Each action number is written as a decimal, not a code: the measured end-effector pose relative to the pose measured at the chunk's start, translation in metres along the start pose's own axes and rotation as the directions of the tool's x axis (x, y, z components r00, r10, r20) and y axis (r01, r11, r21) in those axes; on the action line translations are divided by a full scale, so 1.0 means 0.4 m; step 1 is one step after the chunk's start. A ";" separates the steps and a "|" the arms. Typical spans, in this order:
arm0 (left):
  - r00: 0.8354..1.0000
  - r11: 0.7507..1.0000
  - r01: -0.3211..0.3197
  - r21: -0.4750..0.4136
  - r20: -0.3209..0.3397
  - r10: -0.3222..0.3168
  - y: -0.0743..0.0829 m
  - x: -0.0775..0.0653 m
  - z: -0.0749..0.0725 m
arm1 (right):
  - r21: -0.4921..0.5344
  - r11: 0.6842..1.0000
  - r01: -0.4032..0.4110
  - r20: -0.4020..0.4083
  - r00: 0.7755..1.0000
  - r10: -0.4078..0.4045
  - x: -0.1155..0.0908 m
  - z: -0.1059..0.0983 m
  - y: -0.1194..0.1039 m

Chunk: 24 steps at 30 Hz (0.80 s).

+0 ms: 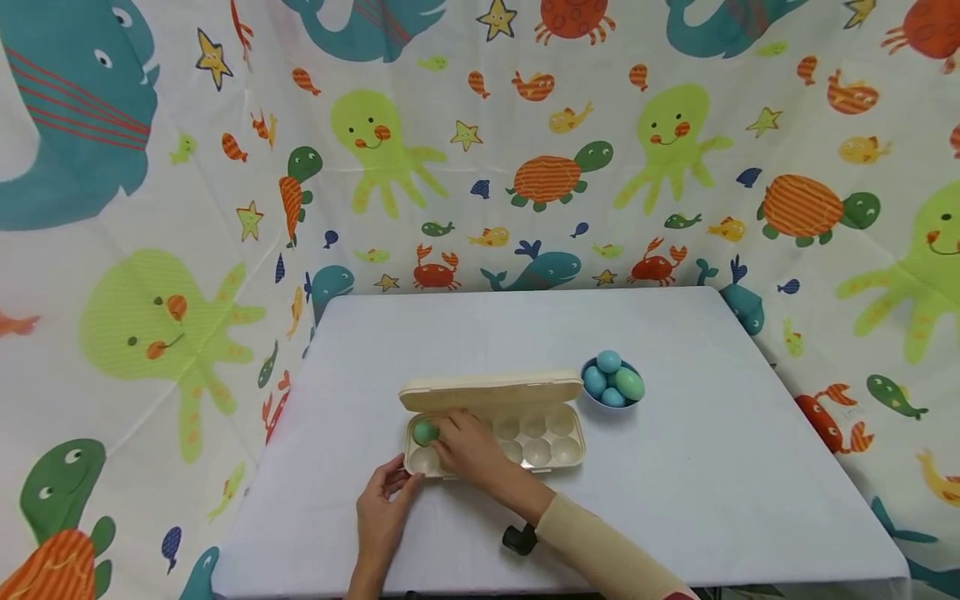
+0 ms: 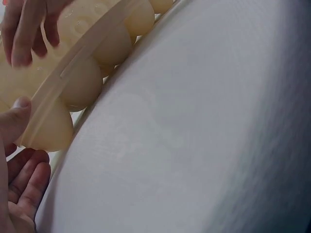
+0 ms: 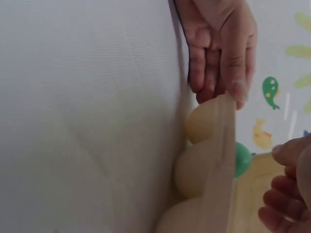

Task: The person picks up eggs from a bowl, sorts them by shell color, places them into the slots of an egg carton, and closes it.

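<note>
Green egg (image 1: 424,432) sat in egg carton (image 1: 536,452), far-left cup; right hand (image 1: 472,448) beside it, fingers apart; left hand (image 1: 385,504) had fingers clamped on carton's near-left corner.

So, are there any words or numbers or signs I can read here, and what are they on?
There are none I can read.
Sea-animal cloth: only pictures, no letters seen.
Egg carton, green egg inside it, blue bowl: no writing shows.
Black wrist device: too small to tell.
</note>
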<state>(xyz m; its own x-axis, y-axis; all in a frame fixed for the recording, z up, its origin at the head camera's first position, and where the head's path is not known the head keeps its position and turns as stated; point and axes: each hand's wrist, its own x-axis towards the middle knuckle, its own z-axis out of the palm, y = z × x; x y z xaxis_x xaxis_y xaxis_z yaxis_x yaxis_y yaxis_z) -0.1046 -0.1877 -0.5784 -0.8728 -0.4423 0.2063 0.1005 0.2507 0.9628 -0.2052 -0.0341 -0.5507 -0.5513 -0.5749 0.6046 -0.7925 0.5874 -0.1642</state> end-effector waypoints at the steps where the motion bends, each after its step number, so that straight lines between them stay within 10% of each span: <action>1: 1.000 1.000 0.002 0.003 -0.001 -0.002 -0.003 0.002 0.001 | -0.007 0.999 0.052 -0.053 0.997 -0.052 -0.004 -0.014 0.004; 7: 1.000 0.998 0.029 0.054 0.008 -0.029 -0.065 0.023 0.005 | -0.023 0.984 0.177 -0.233 0.956 -0.177 -0.016 -0.119 0.044; 24: 0.999 0.999 0.009 0.052 0.034 -0.010 -0.113 0.053 -0.006 | -0.059 0.993 -0.106 -0.266 0.960 0.086 -0.070 -0.317 0.273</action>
<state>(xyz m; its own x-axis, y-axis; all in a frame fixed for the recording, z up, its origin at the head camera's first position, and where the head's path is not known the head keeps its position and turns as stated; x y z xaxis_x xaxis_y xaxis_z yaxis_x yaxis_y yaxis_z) -0.1265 -0.2107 -0.6169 -0.8893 -0.4157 0.1904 0.0683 0.2910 0.9543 -0.2433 0.1183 -0.4867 -0.5286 -0.3500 0.7734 -0.7129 0.6776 -0.1807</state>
